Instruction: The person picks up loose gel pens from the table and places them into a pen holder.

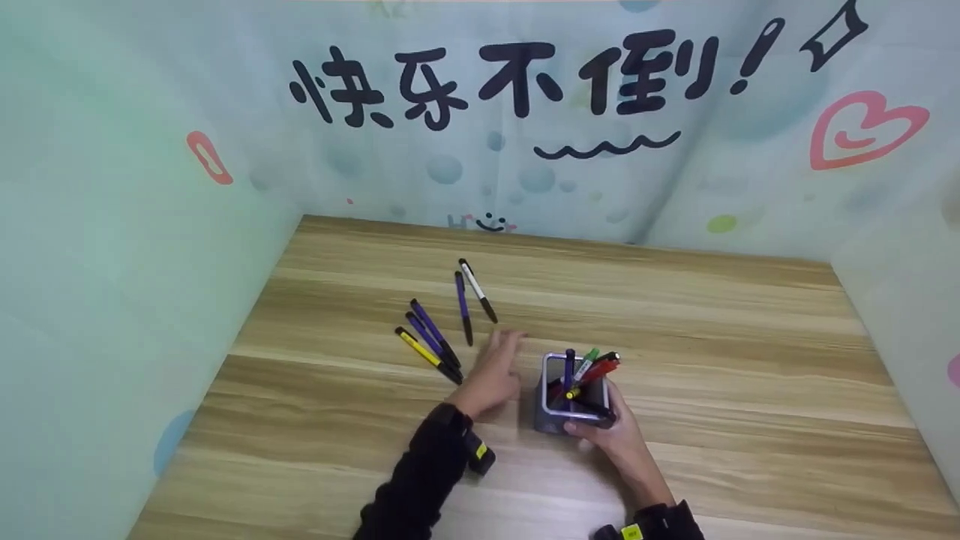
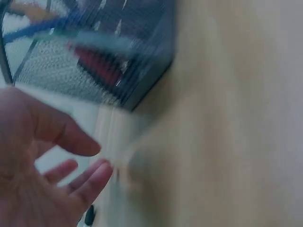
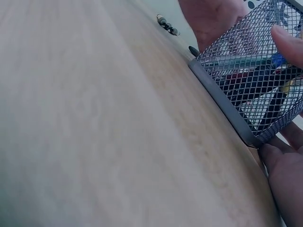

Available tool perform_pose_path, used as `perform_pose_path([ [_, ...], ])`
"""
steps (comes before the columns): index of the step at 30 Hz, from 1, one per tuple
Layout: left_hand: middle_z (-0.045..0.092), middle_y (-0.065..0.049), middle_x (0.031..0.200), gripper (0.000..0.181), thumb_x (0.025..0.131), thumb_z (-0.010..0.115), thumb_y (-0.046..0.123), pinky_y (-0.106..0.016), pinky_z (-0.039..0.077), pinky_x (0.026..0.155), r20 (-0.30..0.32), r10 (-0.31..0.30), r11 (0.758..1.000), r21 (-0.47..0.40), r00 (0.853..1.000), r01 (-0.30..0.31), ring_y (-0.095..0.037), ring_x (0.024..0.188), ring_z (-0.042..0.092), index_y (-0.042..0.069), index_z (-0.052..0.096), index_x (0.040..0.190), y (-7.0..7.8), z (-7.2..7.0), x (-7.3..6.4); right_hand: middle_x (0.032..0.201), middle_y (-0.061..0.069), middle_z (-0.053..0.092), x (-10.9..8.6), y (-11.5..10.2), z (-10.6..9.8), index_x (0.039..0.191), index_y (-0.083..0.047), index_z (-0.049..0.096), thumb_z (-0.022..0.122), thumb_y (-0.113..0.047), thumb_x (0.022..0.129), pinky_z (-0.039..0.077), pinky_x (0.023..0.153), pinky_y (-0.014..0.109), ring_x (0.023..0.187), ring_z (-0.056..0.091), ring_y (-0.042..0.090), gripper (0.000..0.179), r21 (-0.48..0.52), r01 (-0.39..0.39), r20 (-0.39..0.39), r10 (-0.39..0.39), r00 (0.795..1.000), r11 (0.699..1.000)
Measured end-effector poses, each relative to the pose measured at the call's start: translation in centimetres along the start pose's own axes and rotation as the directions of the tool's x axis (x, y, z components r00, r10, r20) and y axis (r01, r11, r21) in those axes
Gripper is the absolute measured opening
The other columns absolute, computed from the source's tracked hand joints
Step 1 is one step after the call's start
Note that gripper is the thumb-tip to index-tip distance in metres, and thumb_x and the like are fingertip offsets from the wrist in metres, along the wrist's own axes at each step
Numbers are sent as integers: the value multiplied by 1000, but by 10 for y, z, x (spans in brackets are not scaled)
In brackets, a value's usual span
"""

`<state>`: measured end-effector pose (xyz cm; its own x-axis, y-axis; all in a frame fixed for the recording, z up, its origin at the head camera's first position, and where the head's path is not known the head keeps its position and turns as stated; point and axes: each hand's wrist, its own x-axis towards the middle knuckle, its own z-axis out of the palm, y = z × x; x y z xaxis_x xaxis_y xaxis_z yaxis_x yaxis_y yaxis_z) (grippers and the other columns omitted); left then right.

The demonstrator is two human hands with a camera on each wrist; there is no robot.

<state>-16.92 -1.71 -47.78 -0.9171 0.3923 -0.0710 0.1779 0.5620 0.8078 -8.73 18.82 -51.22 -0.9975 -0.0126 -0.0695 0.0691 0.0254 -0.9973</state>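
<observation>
Pen holder (image 1: 551, 421) in right grip (image 1: 618, 433)

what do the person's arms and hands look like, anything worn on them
The left sleeve and right sleeve are black and reach the wrists. Each wrist carries a small black device with a yellow patch. The left hand and right hand are ungloved.
</observation>
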Motion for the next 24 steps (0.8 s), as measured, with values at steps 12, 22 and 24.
perform_pose_path([
  [12, 27, -25, 141, 57, 86, 56, 3, -42, 37, 105, -110, -159, 955, 235, 981, 181, -34, 130, 35, 12, 39, 140, -5, -29, 48, 136, 19, 48, 0, 0, -2, 142, -10, 35, 76, 0, 67, 29, 108, 50, 124, 44, 34, 86, -25, -15, -9, 14, 1000, 1000],
  [22, 45, -30, 123, 37, 94, 47, 11, -43, 51, 85, -201, -117, 849, 487, 973, 203, -37, 107, 52, -2, 50, 129, -10, -31, 69, 137, 19, 47, 1, 0, -3, 143, -10, 33, 76, 0, 66, 28, 109, 48, 125, 44, 34, 88, -16, -22, -2, 22, 1000, 1000],
  [24, 50, -28, 117, 32, 96, 43, 9, -41, 54, 80, -236, -102, 822, 527, 966, 216, -35, 103, 55, -7, 54, 121, -11, -30, 72, 137, 19, 47, 1, -1, -3, 143, -10, 33, 76, 0, 66, 27, 110, 48, 125, 44, 33, 88, -18, -27, -4, 27, 1000, 999],
])
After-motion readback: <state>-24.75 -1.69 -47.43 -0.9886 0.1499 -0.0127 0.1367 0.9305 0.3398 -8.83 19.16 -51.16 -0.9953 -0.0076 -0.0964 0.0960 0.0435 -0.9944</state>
